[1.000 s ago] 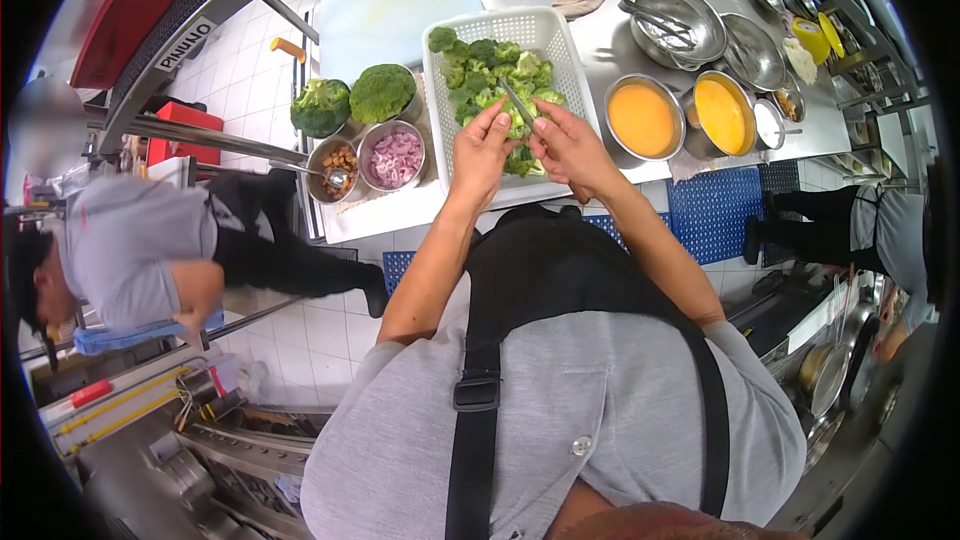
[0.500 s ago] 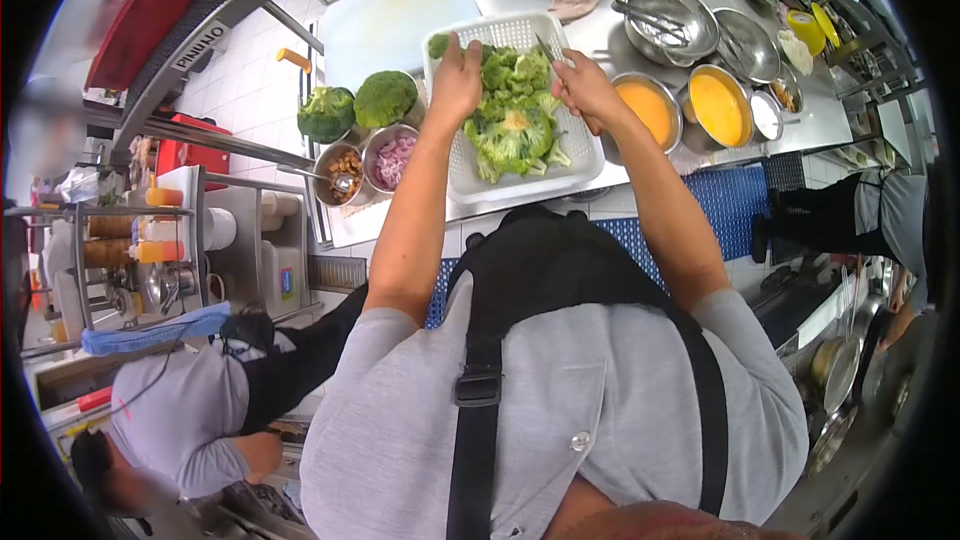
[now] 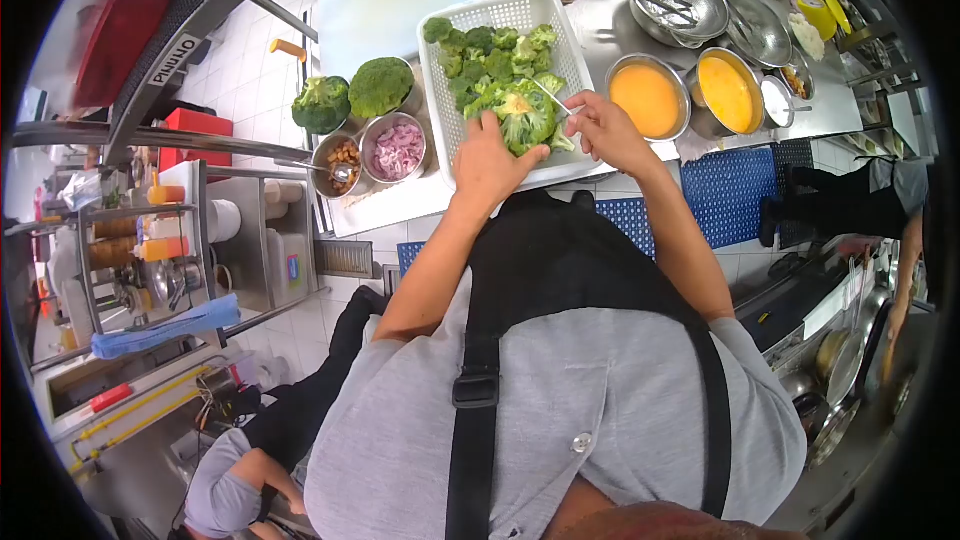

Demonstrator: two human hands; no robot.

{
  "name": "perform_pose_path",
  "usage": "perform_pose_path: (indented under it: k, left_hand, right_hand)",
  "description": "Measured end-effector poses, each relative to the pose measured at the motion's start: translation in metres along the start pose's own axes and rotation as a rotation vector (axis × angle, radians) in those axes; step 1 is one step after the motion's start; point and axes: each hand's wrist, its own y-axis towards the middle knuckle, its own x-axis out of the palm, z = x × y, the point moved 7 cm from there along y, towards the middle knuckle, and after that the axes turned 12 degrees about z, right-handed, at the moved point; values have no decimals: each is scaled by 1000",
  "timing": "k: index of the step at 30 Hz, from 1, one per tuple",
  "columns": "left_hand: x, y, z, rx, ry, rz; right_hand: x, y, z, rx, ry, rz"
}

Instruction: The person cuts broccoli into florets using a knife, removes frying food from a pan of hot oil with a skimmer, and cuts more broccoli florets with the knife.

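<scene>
A white perforated basket (image 3: pixel 572 40) holds cut broccoli florets (image 3: pixel 500 52) at its far side and a larger broccoli head (image 3: pixel 522 112), stem side up, near its front. My left hand (image 3: pixel 490 165) grips the near left side of that head, thumb on the front. In my right hand (image 3: pixel 608 132) is a small knife (image 3: pixel 550 98), its blade angled toward the head's cut stem. Whether the blade touches the stem I cannot tell. Two more broccoli heads, one darker (image 3: pixel 321 105) and one rounder (image 3: pixel 381 86), sit left of the basket.
Bowls of chopped onion (image 3: pixel 397 150) and brown pieces (image 3: pixel 340 168) stand at left. Right of the basket are pots of orange liquid (image 3: pixel 645 98) and yellow liquid (image 3: pixel 728 95), and a metal colander (image 3: pixel 680 0). Behind lies a white cutting board (image 3: pixel 395 5). A co-worker (image 3: pixel 235 475) bends at lower left.
My left hand has moved from the basket's far left corner down to the broccoli head. My right hand has come down and nearer with the knife. The co-worker at left has bent lower.
</scene>
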Motion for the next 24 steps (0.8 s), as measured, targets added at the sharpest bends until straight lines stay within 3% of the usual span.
perform_pose_path:
  k: [3,6,15,24]
  left_hand:
    - [9,5,-13,-8,-131,63]
    - [-7,11,-23,70,-245,278]
    - [-10,18,-40,19,-250,293]
    - [-10,20,-36,38,-291,285]
  right_hand:
    - [7,-1,5,-20,-33,-39]
    - [12,-10,-3,7,17,-42]
    - [16,-21,-34,-192,-460,13]
    - [35,-17,-46,-324,-523,109]
